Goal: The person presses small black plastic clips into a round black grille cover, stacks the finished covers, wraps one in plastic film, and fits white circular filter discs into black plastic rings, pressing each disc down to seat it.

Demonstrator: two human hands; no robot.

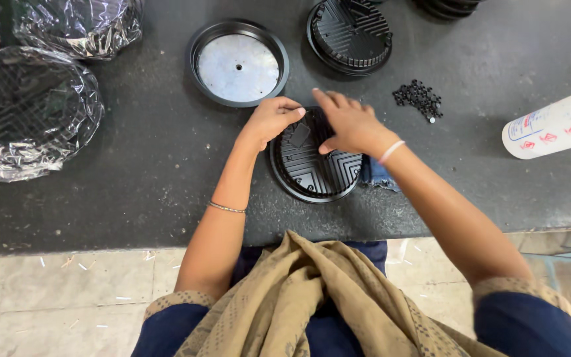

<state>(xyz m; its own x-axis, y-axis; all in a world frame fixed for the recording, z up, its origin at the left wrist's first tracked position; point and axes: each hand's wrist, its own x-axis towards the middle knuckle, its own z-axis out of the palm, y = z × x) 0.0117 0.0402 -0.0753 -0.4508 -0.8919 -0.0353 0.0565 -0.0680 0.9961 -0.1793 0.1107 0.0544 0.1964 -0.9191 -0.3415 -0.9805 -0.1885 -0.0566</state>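
- I count two hands at work, my left hand (271, 119) and my right hand (349, 122), both resting on one black ribbed round cover (315, 168).
- One small dark rectangular piece (299, 135) lies on that cover, between the hands.
- A second black ribbed round cover (350, 34) sits further back, so two lie singly in view.
- One stack of black round parts (447, 6) shows at the top edge; how many it holds I cannot tell.
- One round black dish with a silver metal disc inside (238, 63).
- Three plastic-wrapped bundles (28, 112) on the left.
- One white bottle (555, 124), lying on its side.
- One heap of small black beads (419, 98), too many and too small to count.
- One scrap of blue cloth (378, 174).
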